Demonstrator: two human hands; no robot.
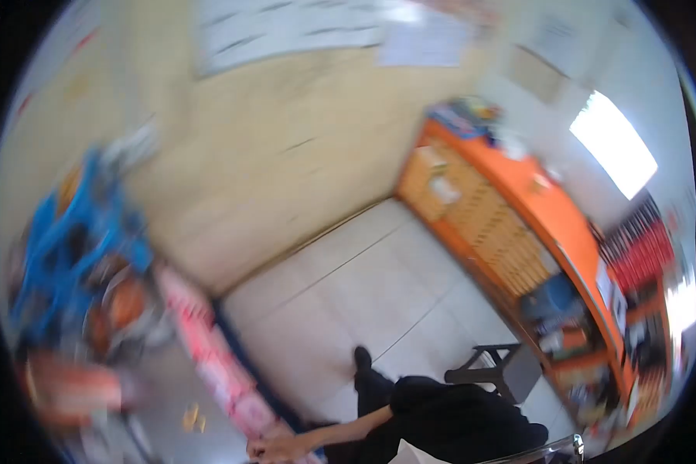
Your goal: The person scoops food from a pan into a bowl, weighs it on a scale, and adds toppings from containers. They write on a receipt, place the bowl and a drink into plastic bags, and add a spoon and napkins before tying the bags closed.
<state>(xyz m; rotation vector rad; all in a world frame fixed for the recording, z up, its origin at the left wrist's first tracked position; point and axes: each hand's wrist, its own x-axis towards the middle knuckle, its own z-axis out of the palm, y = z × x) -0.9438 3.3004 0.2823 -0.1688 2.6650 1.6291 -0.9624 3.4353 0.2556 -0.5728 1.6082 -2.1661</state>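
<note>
My right hand (278,447) is low in the view, at the near end of the pink patterned cloth edge (209,356) of the grey table. Its fingers look curled together, but blur and the frame's lower border hide what is in them, if anything. The bare forearm comes out of a black sleeve (464,410). A small yellow item (193,417) lies on the grey tabletop (174,379), left of the hand. My left hand is out of view.
A blue plastic piece of furniture (93,240) and blurred orange items (127,301) stand at the left. A dark stool (506,371) stands on the tiled floor (340,309). An orange shelf unit (518,193) with books and boxes lines the right wall.
</note>
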